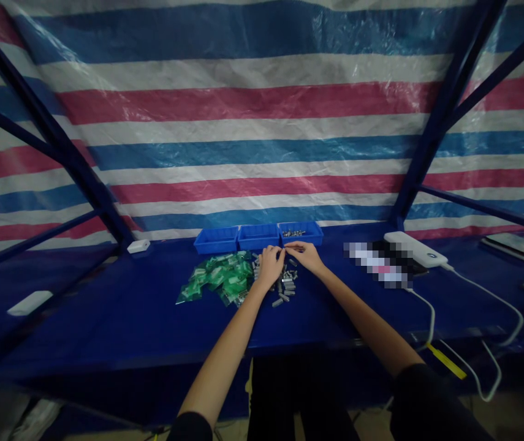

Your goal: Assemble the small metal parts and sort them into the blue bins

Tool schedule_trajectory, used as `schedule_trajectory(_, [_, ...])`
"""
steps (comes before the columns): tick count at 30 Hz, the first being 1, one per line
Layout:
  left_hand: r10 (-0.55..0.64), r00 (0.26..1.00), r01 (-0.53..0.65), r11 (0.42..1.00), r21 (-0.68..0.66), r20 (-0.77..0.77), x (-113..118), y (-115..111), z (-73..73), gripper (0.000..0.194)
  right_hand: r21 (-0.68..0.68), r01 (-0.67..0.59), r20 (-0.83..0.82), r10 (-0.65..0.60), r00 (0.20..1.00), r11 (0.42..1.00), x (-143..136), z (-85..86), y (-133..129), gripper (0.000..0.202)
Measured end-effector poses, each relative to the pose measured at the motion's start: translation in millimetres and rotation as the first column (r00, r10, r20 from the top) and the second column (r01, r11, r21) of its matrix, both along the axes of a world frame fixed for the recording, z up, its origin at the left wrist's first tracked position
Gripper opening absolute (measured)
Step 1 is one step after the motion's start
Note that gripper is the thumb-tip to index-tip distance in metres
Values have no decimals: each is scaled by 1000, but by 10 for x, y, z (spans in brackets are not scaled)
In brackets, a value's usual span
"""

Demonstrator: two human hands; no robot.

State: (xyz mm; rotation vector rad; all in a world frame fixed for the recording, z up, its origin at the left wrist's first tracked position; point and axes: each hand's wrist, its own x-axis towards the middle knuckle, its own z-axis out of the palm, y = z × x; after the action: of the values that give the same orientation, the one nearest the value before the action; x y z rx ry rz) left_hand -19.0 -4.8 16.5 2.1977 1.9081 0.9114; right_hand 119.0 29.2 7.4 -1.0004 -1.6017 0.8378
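My left hand (270,267) is over a pile of small grey metal cylinders (288,285), its fingers bent and drawn together. From the right, my right hand (306,256) reaches in with fingers pinched, and the fingertips of both hands nearly meet in front of the bins. Whatever lies between the fingertips is too small to make out. Left of the pile is a heap of small clear bags with green contents (225,274). Behind my hands, the right blue bin (313,234) holds small metal parts (293,233).
Beside it stand a middle blue bin (258,236) and a left blue bin (216,241). A phone (376,263), its screen blurred, and a white power bank (413,248) with white cables (486,294) lie to the right. Blue frame posts (431,122) rise at both sides before a striped sheet (252,135).
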Motion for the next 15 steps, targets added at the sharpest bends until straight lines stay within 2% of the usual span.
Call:
schedule_trajectory(4, [-2,995,1,1000,16,95,-2,21,1,27,-51,-39,-76,35,996,998,-18,-6,6,25])
schedule_trajectory(8, [14,989,-18,1000,24,145,-4,24,4,27,-35,-59,-92,55,994,998,-27,-5,-5,28])
schedule_trajectory(15, [28,998,-31,998,45,63,-8,9,23,30,-24,-52,-81,50,995,998,-48,8,-23,28])
